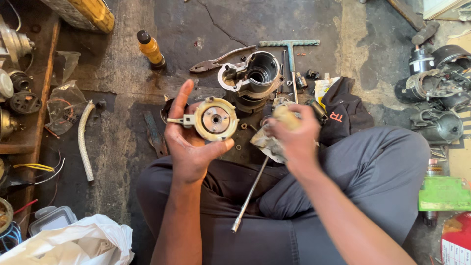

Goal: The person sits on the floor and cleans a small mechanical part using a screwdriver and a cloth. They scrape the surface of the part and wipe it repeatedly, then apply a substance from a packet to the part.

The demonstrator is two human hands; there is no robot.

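Note:
My left hand (189, 142) holds up a round cream plastic part with a metal hub and a side lug (213, 119), its face turned toward me. My right hand (294, 135) grips a dirty crumpled rag (267, 142) wrapped around a small object I cannot make out. A cast metal motor housing (255, 73) stands on the floor just beyond both hands. A long steel rod (249, 195) lies across my lap, between my knees.
Pliers (216, 61) and a T-handle wrench (290, 46) lie by the housing. A yellow bottle (150, 49) stands at the back left. A white hose (84, 140), plastic bags and parts sit left. Starter motors (436, 88) are piled right, with a green block (444, 194) nearer.

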